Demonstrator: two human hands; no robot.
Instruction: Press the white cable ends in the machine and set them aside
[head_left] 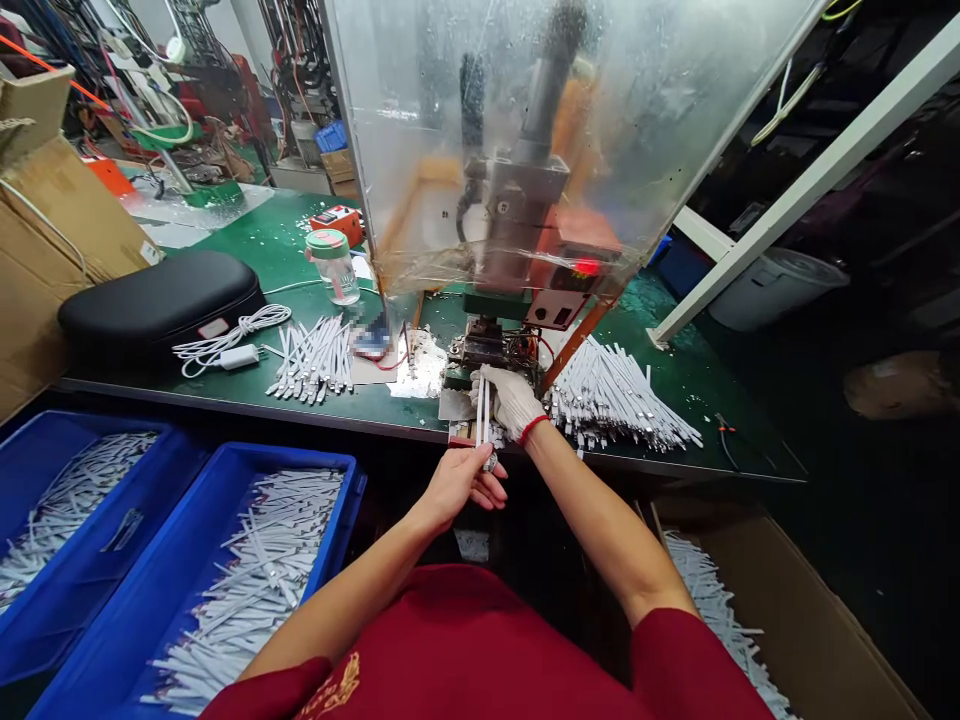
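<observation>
My bare left hand (466,482) pinches the near end of a white strip-like cable (482,415) at the table's front edge. Over the far end of the cable my right hand (511,398), in a white glove with a red cuff, closes its fingers, just in front of the small press (484,345) of a machine. The exact grip at the fingertips is too small to tell. Beside the right hand lies a large pile of white cables (611,390). A smaller pile (311,358) is on the left of the green table (405,418).
A cloudy clear shield (420,120) hangs before the machine. Left on the table are a black cushion (161,300), a coiled cord (238,340) and a jar (335,268). Blue bins (289,455) and a cardboard box (810,590) hold cables below. Pliers (724,440) lie right.
</observation>
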